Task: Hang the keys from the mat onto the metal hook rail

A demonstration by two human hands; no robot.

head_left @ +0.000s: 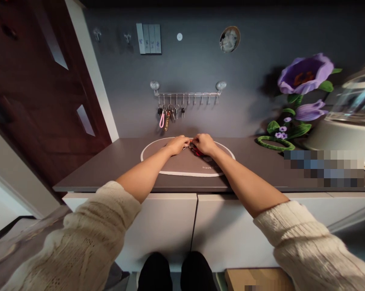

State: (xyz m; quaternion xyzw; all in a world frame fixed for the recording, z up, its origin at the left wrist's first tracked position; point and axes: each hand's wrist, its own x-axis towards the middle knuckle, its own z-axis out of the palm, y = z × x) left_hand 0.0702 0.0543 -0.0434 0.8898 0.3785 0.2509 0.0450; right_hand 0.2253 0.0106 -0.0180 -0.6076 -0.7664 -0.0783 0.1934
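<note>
My left hand (178, 144) and my right hand (204, 144) meet over an oval grey mat (176, 163) on the dark countertop (110, 165). Both are closed on a small bunch of keys with a red strap (195, 150), which pokes out between and under the fingers. Most of the bunch is hidden by my hands. On the wall above hangs a hook rail (187, 94) carrying several keys and a pink strap (162, 120) at its left end.
A dark wooden door (40, 93) stands at the left. Purple fabric flowers with a green ring (294, 109) and a white appliance with a glass lid (349, 121) occupy the counter's right. White cabinet doors (176, 226) lie below the counter.
</note>
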